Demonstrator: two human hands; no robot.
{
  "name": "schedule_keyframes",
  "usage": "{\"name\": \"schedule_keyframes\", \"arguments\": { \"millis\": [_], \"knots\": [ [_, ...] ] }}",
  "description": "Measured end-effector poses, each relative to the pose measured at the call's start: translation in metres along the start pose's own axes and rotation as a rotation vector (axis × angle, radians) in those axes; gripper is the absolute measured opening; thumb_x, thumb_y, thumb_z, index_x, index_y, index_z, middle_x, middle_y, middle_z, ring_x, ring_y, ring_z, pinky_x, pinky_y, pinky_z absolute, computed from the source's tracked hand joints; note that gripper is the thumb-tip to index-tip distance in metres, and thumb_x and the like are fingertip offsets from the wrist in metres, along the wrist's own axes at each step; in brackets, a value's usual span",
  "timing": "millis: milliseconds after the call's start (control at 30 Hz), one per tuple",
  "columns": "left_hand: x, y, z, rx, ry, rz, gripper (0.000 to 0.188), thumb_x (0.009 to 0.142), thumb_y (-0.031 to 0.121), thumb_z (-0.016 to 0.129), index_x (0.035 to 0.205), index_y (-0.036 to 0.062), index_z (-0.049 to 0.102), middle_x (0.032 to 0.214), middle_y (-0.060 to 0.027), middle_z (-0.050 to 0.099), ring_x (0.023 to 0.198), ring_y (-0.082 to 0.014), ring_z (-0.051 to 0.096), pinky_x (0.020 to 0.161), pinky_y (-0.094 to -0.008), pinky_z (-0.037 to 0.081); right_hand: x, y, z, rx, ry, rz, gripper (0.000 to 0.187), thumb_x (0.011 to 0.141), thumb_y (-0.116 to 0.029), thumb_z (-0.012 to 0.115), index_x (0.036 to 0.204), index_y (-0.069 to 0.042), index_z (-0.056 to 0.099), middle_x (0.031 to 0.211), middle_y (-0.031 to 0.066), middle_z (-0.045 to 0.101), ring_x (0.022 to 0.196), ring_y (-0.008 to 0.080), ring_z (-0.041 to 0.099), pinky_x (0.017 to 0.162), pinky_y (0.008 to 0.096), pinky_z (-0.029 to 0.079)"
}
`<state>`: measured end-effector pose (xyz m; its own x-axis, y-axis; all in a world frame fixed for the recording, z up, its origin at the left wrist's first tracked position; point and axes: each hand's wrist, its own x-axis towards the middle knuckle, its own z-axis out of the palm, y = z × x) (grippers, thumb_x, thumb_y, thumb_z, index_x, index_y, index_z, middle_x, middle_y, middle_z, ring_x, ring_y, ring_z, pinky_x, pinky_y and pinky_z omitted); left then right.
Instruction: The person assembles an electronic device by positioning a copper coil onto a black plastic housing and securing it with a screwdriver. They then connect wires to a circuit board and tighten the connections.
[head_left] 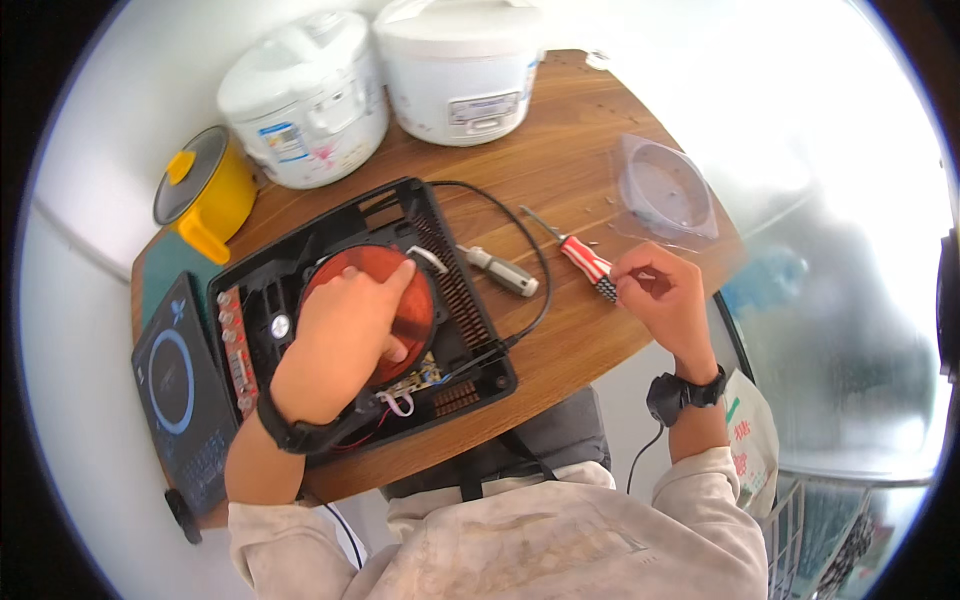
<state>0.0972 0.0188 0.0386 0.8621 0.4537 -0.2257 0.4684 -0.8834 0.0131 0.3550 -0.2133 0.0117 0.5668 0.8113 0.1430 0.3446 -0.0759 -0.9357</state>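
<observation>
So the left hand point(345, 325) is pressing flat on the copper-coloured coil disc point(420, 310) sitting in the middle of the opened black cooktop base point(470, 330), fingers spread, palm down, not really clamping anything. The right hand point(665, 295) is pinching the red-and-white screwdriver point(585, 262) at its handle end, fingers curled shut on it. The screwdriver's long axis is running diagonally, tip pointing up-left toward the base, so the right hand is clearly the nearer one. A second, grey-handled driver point(505, 273) is lying between them. Counting: two screwdrivers, two white rice cookers point(310, 95), one yellow pot point(215, 190), one clear plastic container point(665, 190).
</observation>
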Motion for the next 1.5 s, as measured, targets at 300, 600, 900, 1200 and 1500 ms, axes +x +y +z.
{"name": "schedule_keyframes", "arguments": {
  "millis": [300, 600, 900, 1200, 1500],
  "knots": [
    [0.000, -0.001, 0.004, -0.068, 0.051, 0.029, 0.090, 0.064, 0.023, 0.093, 0.146, 0.0130, 0.055, 0.100, -0.0252, 0.071, 0.091, -0.0389, 0.074, 0.080, -0.0435, 0.060, 0.028, -0.040, 0.089, -0.149, -0.440, -0.262, 0.008, 0.084, -0.005, 0.071, 0.090, -0.001, 0.068, 0.079, 0.0113, 0.071, 0.074, 0.0245, 0.072, 0.070, 0.0335, 0.057],
    [-0.007, -0.002, -0.003, -0.110, 0.039, 0.041, 0.086, 0.065, 0.014, 0.089, 0.144, 0.0106, 0.057, 0.097, -0.0229, 0.072, 0.095, -0.0369, 0.073, 0.081, -0.0432, 0.060, 0.045, -0.030, 0.124, -0.280, -0.500, -0.388, 0.012, 0.084, -0.008, 0.070, 0.095, -0.001, 0.072, 0.080, 0.0162, 0.072, 0.073, 0.0333, 0.071, 0.070, 0.0392, 0.057],
    [-0.010, 0.000, -0.005, -0.076, 0.077, 0.071, 0.054, 0.076, 0.014, 0.084, 0.124, -0.0012, 0.063, 0.096, -0.0177, 0.073, 0.096, -0.0343, 0.072, 0.080, -0.0397, 0.059, 0.048, -0.023, 0.126, -0.249, -0.531, -0.319, 0.013, 0.085, -0.007, 0.071, 0.096, -0.001, 0.073, 0.079, 0.0164, 0.071, 0.072, 0.0323, 0.071, 0.069, 0.0384, 0.056],
    [-0.007, 0.002, 0.002, 0.002, 0.105, 0.036, 0.039, 0.083, 0.008, 0.074, 0.121, 0.0021, 0.066, 0.092, -0.0141, 0.074, 0.094, -0.0306, 0.074, 0.080, -0.0380, 0.059, 0.051, -0.025, 0.129, -0.304, -0.562, -0.404, 0.013, 0.084, -0.006, 0.070, 0.094, 0.001, 0.071, 0.084, 0.0174, 0.070, 0.076, 0.0351, 0.069, 0.071, 0.0405, 0.055],
    [-0.008, 0.000, 0.004, 0.021, 0.129, 0.053, 0.033, 0.083, 0.008, 0.073, 0.115, 0.0035, 0.067, 0.088, -0.0117, 0.074, 0.089, -0.0279, 0.074, 0.074, -0.0364, 0.058, 0.052, -0.024, 0.131, -0.307, -0.584, -0.427, 0.010, 0.087, -0.006, 0.070, 0.095, 0.000, 0.071, 0.087, 0.0154, 0.068, 0.081, 0.0360, 0.067, 0.075, 0.0428, 0.054]
  ]
}}
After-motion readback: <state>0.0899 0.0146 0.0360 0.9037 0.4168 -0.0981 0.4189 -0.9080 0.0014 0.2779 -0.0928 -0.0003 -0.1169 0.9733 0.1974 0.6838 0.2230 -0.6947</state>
